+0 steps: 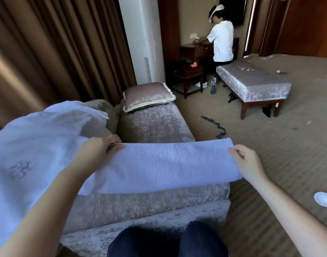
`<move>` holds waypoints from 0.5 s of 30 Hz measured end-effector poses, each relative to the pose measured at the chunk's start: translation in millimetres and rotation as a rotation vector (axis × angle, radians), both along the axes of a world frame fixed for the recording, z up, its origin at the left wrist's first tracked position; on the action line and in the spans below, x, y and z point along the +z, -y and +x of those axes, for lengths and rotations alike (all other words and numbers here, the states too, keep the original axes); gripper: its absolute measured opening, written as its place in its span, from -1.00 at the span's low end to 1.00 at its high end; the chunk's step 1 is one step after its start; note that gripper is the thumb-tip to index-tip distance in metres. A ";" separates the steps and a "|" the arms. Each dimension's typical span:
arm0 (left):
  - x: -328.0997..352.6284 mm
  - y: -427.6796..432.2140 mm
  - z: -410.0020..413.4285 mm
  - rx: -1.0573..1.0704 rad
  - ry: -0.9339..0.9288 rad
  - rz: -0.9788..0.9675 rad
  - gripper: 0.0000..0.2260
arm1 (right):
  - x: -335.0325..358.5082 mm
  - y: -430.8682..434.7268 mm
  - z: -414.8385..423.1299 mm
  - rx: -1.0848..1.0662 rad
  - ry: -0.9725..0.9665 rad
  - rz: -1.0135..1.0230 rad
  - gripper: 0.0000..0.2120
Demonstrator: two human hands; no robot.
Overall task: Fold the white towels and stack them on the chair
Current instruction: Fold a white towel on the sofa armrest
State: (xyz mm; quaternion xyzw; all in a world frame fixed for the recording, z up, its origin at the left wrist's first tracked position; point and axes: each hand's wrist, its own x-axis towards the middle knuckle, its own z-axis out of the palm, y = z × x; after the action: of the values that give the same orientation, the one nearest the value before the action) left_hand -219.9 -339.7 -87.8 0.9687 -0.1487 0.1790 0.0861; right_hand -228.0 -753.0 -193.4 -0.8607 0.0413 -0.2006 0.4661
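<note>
Two grips, one white terry towel (168, 164) over a mauve velvet chair (155, 125).
Left grip (96, 151), right grip (248, 164) pinch its ends.

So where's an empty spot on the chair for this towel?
The seat is bare between the cushion and the stretched towel. The left end is crowded by a heap of white cloth.

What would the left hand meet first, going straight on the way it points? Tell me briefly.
Probably the velvet chair seat, just beyond the white towel the left hand grips; height above the seat is unclear.
</note>
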 end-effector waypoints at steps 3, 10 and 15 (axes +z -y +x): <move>-12.0 2.5 18.4 0.032 -0.031 0.039 -0.89 | -10.1 -0.2 12.3 -0.023 -0.060 -0.107 -0.54; -32.0 0.9 36.2 0.044 0.021 0.098 -0.87 | -14.8 -4.3 29.0 -0.039 -0.097 -0.160 -0.55; -32.4 -0.2 39.8 0.075 0.078 0.109 -0.87 | -12.9 -9.3 41.2 -0.077 -0.121 -0.149 -0.58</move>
State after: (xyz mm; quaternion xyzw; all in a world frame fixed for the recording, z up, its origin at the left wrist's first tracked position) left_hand -180.0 -339.5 -120.3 0.9692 -0.1251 0.2113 0.0208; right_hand -186.8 -743.7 -206.3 -0.9013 0.0875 -0.1685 0.3895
